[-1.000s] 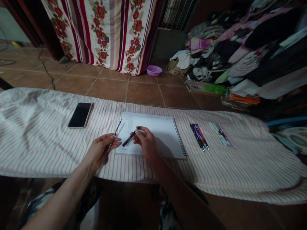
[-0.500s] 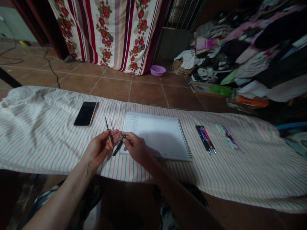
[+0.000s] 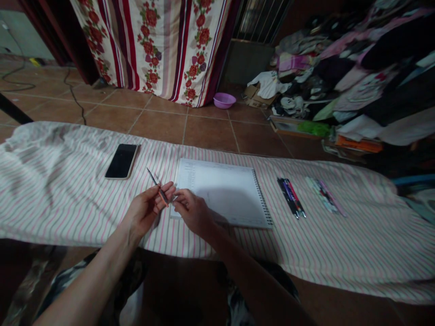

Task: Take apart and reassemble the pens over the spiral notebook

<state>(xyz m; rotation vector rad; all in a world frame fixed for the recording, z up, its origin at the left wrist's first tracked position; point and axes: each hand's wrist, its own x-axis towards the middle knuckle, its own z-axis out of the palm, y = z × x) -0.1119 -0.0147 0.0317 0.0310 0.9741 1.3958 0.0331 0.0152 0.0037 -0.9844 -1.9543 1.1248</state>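
My left hand (image 3: 149,206) holds a slim pen-like piece (image 3: 162,194) between thumb and fingers. It has a thin dark pointed end and an orange-brown body, and slants with the dark end up to the left. Close beside it, the fingertips of my right hand (image 3: 192,208) are pinched together. A small pale bit shows at those fingertips, too small to name. The black pen barrel seen earlier is out of sight. Beneath my right hand lies an open spiral notebook (image 3: 224,181) with a mostly blank page.
A phone (image 3: 121,161) lies to the left on the striped cloth (image 3: 84,199). Right of the notebook are a group of dark pens (image 3: 291,198) and a group of pale pens (image 3: 325,195). Beyond, on the floor, are a purple basin (image 3: 224,100) and piled clothes (image 3: 326,72).
The black barrel in my right hand has gone from view. The pen-like piece has tilted further, its orange end swinging right toward my right fingertips.
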